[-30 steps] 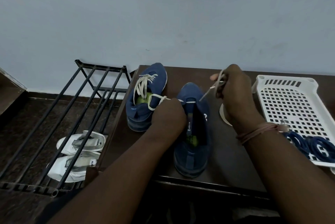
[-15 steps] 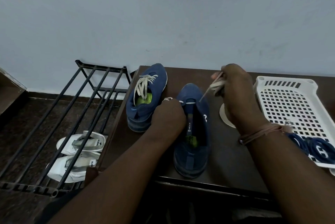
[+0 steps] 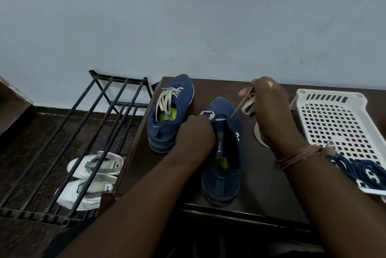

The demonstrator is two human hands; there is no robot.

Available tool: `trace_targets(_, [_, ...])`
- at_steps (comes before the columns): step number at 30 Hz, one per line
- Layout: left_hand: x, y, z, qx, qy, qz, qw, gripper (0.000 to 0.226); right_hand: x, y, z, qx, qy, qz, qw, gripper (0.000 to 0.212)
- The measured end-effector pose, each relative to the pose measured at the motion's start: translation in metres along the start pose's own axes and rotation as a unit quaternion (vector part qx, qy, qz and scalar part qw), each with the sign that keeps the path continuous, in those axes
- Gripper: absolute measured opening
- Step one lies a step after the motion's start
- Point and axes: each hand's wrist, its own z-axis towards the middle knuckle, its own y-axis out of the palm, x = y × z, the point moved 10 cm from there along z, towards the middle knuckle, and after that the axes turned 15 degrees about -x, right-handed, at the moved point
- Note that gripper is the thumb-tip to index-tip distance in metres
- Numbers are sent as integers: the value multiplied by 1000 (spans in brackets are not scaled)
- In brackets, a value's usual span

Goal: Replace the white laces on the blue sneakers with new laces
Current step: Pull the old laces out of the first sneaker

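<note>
Two blue sneakers stand on a dark table [image 3: 261,186]. The far left sneaker [image 3: 169,111] keeps its white laces [image 3: 167,99]. The nearer sneaker [image 3: 223,153] has only a short run of white lace [image 3: 246,103] across its lowest eyelets. My left hand [image 3: 196,134] is closed on the left end of that lace at the shoe's left edge. My right hand [image 3: 269,107] is raised over the toe, gripping bunched loops of the same lace, a strand running taut down to the shoe. Dark blue new laces [image 3: 359,170] lie coiled in the white tray.
A white perforated plastic tray [image 3: 334,124] sits at the table's right. A black metal shoe rack [image 3: 69,143] stands left of the table, with white sandals [image 3: 92,176] on the floor beneath it. A pale wall is close behind the table.
The slack lace loop by my left hand has been drawn in short. My right hand has gathered more lace and lifted slightly up and right.
</note>
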Motion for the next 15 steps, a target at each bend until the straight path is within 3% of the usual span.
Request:
trace_targets(1, [1,0,0,2,1,1,1000,21,2,-2,-1,6,8,-8,1000,34])
trace_targets(3, [1,-1,-1,4,3,0,1000,20,12,-3,-1,-2,44,-155,987,36])
trace_targets(6, [2,-2,-3,9,8,-3,1000,17,44,14,-5,-127,133,-446,876,28])
trace_targets(7, [2,-3,-4,12,12,-2,1000,16,54,23,-7,-174,131,-499,839,28])
trace_targets(9, [3,-4,-4,13,17,-3,1000,15,53,31,-7,-193,111,-560,798,30])
trace_targets(10, [3,-3,-4,10,14,-8,1000,15,44,31,-4,-175,90,-541,818,27])
trace_targets(12, [1,-3,-4,1,6,-17,1000,16,32,17,1,-99,79,-323,938,23])
trace_targets(13, [0,-2,-3,-1,6,-19,1000,16,21,11,0,-54,47,-202,977,24])
trace_targets(15, [0,-2,-3,-3,9,-16,1000,17,3,-3,-5,25,-21,-78,996,31])
